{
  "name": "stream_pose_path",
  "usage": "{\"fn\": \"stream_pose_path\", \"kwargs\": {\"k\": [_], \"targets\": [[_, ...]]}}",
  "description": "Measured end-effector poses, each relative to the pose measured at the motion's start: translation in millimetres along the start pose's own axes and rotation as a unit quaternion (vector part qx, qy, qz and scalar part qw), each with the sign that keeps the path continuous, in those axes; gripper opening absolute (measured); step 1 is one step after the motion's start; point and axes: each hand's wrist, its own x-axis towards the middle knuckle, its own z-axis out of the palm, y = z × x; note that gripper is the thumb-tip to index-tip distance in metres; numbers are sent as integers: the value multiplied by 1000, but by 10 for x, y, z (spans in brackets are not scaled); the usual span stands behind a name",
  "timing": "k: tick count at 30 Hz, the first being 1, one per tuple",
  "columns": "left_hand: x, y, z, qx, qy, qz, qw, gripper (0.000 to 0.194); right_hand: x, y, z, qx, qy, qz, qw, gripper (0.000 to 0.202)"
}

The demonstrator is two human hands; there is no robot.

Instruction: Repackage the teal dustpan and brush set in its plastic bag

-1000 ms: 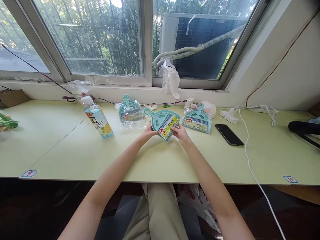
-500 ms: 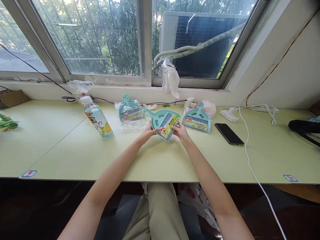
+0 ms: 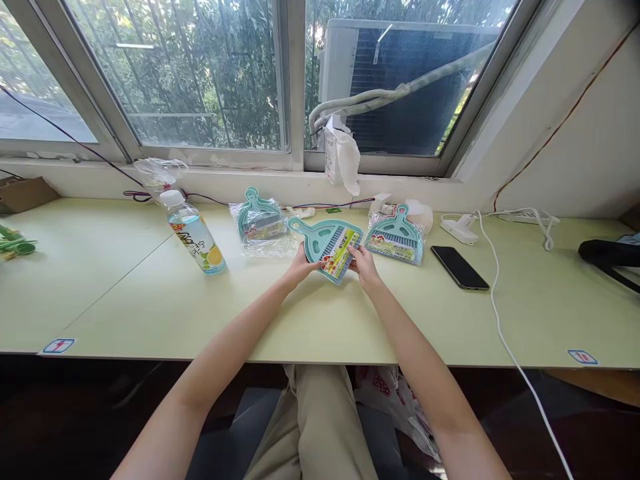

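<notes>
A teal dustpan-and-brush set (image 3: pixel 325 241) with a yellow label is held tilted above the table, its handle toward the upper left. My left hand (image 3: pixel 302 267) grips its lower left edge, thumb on the front. On the right side, my right hand (image 3: pixel 363 264) pinches the edge by the label. Behind and to the left lies a similar set in clear plastic (image 3: pixel 260 220). Another wrapped set (image 3: pixel 395 239) lies just right of my right hand.
A tilted drink bottle (image 3: pixel 195 233) is at the left on the pale green table (image 3: pixel 150 313). A black phone (image 3: pixel 459 268), white cable (image 3: pixel 495 307) and plug block (image 3: pixel 459 229) are at the right. A brown box (image 3: pixel 27 194) sits far left.
Both hands and the held set have shifted very slightly right and down. Both hands keep their hold.
</notes>
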Motion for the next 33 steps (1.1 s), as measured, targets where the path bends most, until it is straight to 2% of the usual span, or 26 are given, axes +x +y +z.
{"fn": "stream_pose_path", "kwargs": {"k": [4,10,19,24,27,29,31,33], "targets": [[-13,5,0,6,5,9,1000,75,15,5,-3,3,-2,4,1000,14],[16,-6,-40,3,12,21,1000,76,69,20,-42,8,-55,12,998,20],[19,0,-36,8,5,35,999,80,36,49,-30,23,-32,8,999,17],[5,11,-36,30,1,21,999,82,-4,25,-16,27,-25,3,999,11],[18,27,-81,67,-24,5,997,70,-9,6,-27,35,-24,-17,999,14],[35,43,-152,112,8,4,994,57,1,-3,-47,39,-17,-28,999,17],[55,53,-258,177,98,15,979,52,16,-7,-71,42,-10,-37,998,18],[77,44,-381,279,199,33,939,53,29,-7,-91,44,-8,-39,998,18]]}}
